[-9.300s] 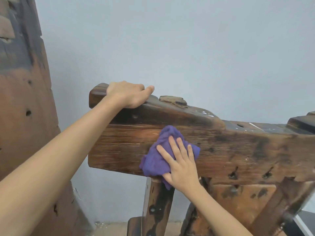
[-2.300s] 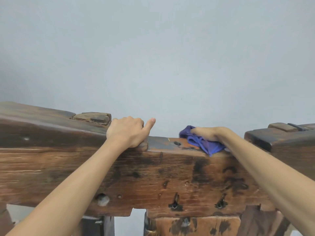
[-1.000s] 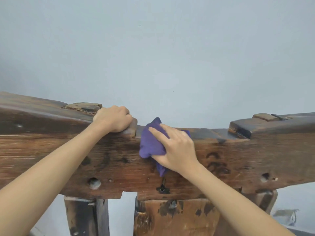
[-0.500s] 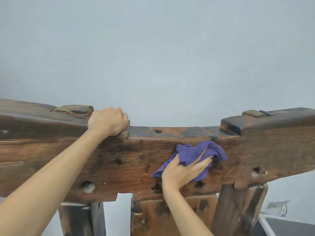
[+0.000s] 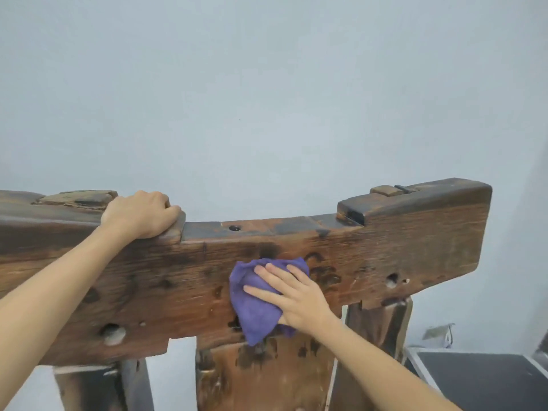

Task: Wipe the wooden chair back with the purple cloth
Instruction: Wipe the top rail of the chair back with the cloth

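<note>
The wooden chair back (image 5: 415, 250) is a thick, dark, weathered top rail with holes and stains, spanning the frame on upright slats. My right hand (image 5: 296, 298) presses the bunched purple cloth (image 5: 255, 304) flat against the rail's front face near its middle, fingers spread over the cloth. My left hand (image 5: 142, 215) is curled over the rail's top edge at the left, gripping the raised step in the wood. The cloth's lower corner hangs over the rail's bottom edge.
A plain pale blue-grey wall (image 5: 267, 99) fills the background behind the chair. A dark flat panel with a light frame (image 5: 474, 378) lies at the lower right, with a small pale object (image 5: 439, 333) near the wall beyond it.
My right hand has slid the cloth leftward and slightly down along the rail's front face, with the fingers now pointing up-left. My left hand keeps its grip on the top edge.
</note>
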{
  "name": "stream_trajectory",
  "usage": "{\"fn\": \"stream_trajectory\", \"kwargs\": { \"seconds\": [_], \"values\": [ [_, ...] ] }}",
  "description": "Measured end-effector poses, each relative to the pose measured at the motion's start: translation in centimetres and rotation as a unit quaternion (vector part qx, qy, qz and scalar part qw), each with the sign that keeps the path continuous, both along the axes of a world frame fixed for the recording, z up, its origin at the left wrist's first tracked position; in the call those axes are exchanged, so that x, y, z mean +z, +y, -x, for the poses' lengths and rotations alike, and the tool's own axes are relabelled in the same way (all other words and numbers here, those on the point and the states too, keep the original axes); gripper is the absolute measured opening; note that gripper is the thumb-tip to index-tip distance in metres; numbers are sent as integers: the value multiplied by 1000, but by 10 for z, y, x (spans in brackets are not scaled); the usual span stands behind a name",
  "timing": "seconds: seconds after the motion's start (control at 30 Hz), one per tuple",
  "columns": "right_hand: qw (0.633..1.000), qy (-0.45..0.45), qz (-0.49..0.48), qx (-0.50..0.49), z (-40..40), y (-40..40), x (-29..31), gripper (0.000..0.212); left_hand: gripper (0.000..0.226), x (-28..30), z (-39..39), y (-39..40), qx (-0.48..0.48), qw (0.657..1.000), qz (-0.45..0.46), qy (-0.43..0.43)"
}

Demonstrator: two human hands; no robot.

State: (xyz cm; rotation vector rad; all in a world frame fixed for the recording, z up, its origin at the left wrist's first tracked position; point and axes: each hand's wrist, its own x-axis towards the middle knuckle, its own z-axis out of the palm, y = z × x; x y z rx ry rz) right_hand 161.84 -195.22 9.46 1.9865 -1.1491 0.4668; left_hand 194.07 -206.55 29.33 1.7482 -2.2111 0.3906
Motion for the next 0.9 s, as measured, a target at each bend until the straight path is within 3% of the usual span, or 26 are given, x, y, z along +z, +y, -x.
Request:
{"fn": "stream_trajectory", "kwargs": {
  "seconds": [0.1,0.2,0.3,0.37,0.43,0.7,0.8,0.9],
  "values": [
    [993,-68,5,-96,96,26,30,59,44,-1,4,-2,15,1000,-11,-4],
    [966,-187,-45,-175,153,52,53,73,48,4,24,0,55,997,-35,-39],
    [925,-336,-76,-160,138,52,53,90,57,-1,61,9,66,993,-63,-80],
    [889,-434,-44,-137,110,45,52,100,58,-11,101,15,5,994,-95,-54],
    [873,-473,-28,-118,82,35,54,103,59,-22,134,17,-62,988,-144,-6],
    [962,-257,-80,39,-19,17,81,88,65,-28,143,-6,-99,962,-208,143],
    [973,-223,-62,21,-44,4,76,80,79,-29,141,-8,-102,953,-205,197],
    [983,-180,-8,-25,-34,-1,68,71,89,-29,138,-6,-117,954,-204,188]
  ]
}}
